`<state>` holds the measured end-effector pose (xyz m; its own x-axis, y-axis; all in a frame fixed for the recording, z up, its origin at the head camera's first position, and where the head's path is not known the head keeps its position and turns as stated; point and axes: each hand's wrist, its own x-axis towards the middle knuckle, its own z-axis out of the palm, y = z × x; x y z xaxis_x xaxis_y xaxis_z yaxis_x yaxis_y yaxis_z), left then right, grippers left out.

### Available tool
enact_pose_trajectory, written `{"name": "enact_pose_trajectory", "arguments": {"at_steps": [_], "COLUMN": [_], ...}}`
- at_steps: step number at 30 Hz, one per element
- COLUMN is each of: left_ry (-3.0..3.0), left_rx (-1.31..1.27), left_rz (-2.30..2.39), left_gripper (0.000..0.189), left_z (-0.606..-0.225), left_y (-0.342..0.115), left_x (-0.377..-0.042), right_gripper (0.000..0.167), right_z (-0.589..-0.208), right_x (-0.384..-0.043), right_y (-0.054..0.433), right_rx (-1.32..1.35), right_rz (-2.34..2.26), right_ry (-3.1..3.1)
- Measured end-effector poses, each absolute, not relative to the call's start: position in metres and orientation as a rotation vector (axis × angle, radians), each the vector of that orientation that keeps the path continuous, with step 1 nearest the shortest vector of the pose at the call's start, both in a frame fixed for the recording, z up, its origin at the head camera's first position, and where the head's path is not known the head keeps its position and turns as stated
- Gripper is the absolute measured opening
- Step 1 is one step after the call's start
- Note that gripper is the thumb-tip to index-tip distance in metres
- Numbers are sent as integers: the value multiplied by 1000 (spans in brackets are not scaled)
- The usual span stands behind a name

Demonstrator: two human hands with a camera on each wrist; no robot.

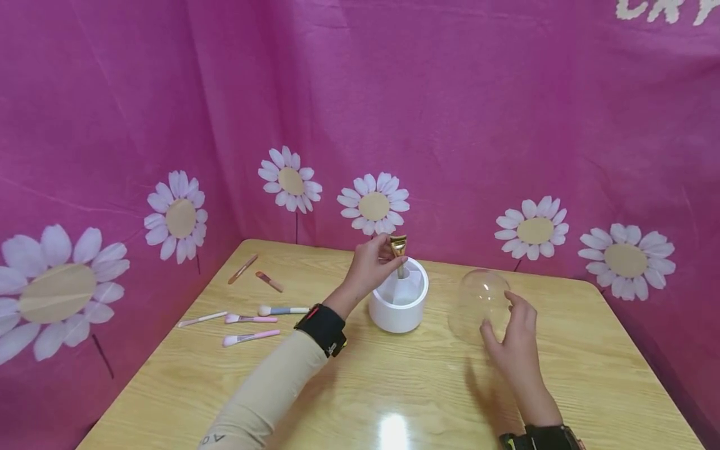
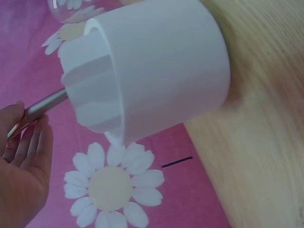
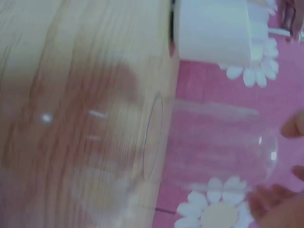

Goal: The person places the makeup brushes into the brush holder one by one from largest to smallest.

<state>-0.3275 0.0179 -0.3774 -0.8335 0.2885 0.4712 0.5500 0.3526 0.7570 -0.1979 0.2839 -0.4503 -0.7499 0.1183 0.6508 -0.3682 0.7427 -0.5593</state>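
A white round holder point(image 1: 396, 315) with inner dividers stands upright near the back middle of the table. My left hand point(image 1: 374, 262) pinches a gold makeup brush point(image 1: 399, 245) near its flared top. In the left wrist view the lower end of its metallic handle point(image 2: 46, 105) reaches in among the dividers of the holder point(image 2: 166, 71). To the right is a clear domed cover point(image 1: 478, 303), its rounded end up. My right hand point(image 1: 514, 337) is beside this cover with thumb and fingers spread apart. In the right wrist view the fingertips point(image 3: 289, 128) are right by the rounded end of the cover point(image 3: 213, 147).
Several makeup brushes lie on the left of the wooden table point(image 1: 439, 387): one with a blue handle point(image 1: 284, 310), pink ones point(image 1: 253, 338), a white one point(image 1: 202, 319) and brown ones point(image 1: 243, 269). Behind the table hangs a pink cloth point(image 1: 439, 125) with daisies.
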Motion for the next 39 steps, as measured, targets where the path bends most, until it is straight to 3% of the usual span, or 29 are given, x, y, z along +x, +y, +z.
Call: {"name": "enact_pose_trajectory", "arguments": {"at_steps": [3,6,14,19,26,39], "left_ry": [-2385,-2415,-2479,-2484,-2517,-2555], "left_rx": [-744,-731,-693,-715,-722,-674], "left_rz": [-1440,-1394,-1283,-1321,-1293,-1233], "left_gripper": [24,21,25,29,30,27], "left_z": [-382,-385,-395,-397,-401,-407], "left_y": [17,17,15,13,12,9], "left_x": [-329,-330,-334,-334,-334,-332], "right_gripper": [57,60,120,138,142,134], "right_z": [-447,-441,-433,-448,-458,-476], "right_x": [-208,-223,-275,-301,-305,-302], "right_y": [270,254,207,190,186,187], "right_rx": [312,440,479,465,437,391], "right_rz": [848,818,1096,1146,1191,1303], "right_ry": [-2162,-2180,-2540,-2627,-2597,-2543]}}
